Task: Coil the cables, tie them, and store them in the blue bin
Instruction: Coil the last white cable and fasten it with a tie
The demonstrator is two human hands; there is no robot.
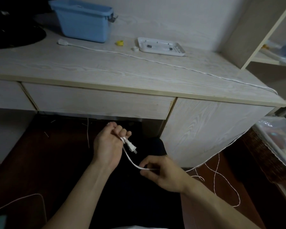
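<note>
You held the white cable (130, 160) stretched between both hands below the worktop (106, 68).

Your left hand (108, 146) had its fingers curled round the cable just behind the plug (132, 147), which hung out of that grip with its prongs pointing down and to the right. Your right hand (163, 172) pinched the cable between thumb and fingers a little farther along, so a short slack arc ran between the two grips. From your right hand the cable trailed off to the right, climbed over the worktop's front right corner and ran across the top to its white end piece (63, 42), lying just in front of the blue bin (82, 20). The bin stood at the back left of the worktop, with a white tray (180, 52) to its right.
</note>
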